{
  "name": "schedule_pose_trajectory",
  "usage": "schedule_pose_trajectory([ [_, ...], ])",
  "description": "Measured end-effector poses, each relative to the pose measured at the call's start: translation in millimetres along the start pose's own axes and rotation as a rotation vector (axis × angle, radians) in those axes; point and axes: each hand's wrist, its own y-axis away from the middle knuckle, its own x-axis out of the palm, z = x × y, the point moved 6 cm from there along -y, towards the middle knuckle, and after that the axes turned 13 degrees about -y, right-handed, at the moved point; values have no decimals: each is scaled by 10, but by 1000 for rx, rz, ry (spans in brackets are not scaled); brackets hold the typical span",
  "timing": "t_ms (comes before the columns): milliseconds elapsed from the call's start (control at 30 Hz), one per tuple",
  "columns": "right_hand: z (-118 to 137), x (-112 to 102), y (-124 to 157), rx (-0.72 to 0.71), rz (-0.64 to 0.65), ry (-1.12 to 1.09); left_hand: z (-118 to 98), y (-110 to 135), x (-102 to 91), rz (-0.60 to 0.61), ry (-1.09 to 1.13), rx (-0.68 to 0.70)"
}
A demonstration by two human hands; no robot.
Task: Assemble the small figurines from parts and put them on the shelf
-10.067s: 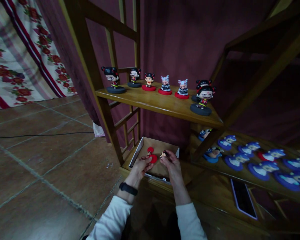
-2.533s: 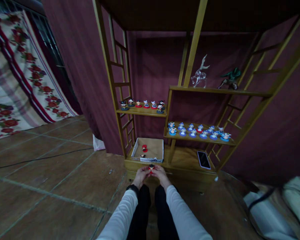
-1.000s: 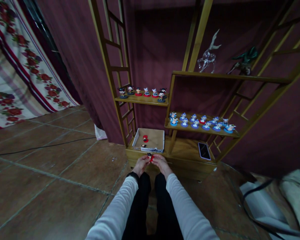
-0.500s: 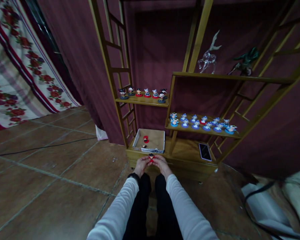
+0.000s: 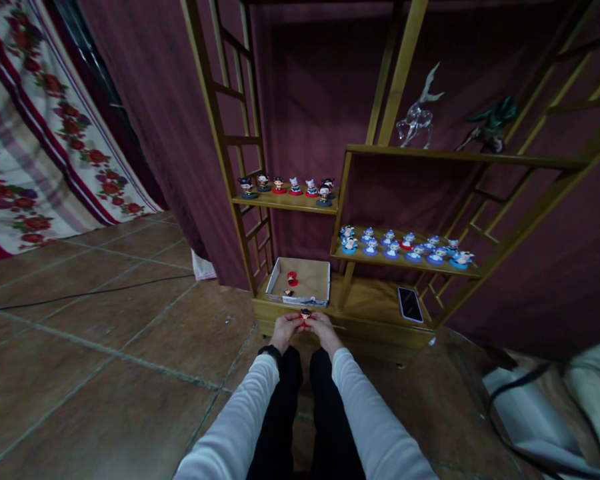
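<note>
A small red figurine with dark hair (image 5: 305, 316) is held between my two hands, just in front of the cabinet's low front edge. My left hand (image 5: 286, 331) grips it from the left, its fingers closed. From the other side my right hand (image 5: 324, 329) pinches it too. Beyond them an open cardboard box (image 5: 310, 275) rests on the bottom shelf. Inside lie a red figurine (image 5: 292, 279) and a smaller dark-haired figurine (image 5: 289, 292).
Several figurines line the upper left shelf (image 5: 285, 199); several blue and white ones crowd the middle right shelf (image 5: 405, 255). A phone (image 5: 410, 304) lies at the lower right. A glass deer (image 5: 416, 123) and a dark green statue (image 5: 493, 127) stand higher up. A cable (image 5: 90, 292) crosses the floor.
The figurine in my hands has tilted slightly and shifted a little to the right. Both hands keep hold of it, and the shelves and box look the same.
</note>
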Motion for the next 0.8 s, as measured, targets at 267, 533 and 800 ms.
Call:
schedule_pose_trajectory([
  [267, -9, 18, -18, -5, -13, -19, 8, 14, 29, 26, 0, 38],
  [533, 15, -55, -9, 26, 30, -153, -66, 52, 49, 125, 78, 63],
  [800, 14, -68, -5, 61, 57, -188, -66, 28, 38, 115, 122, 114],
])
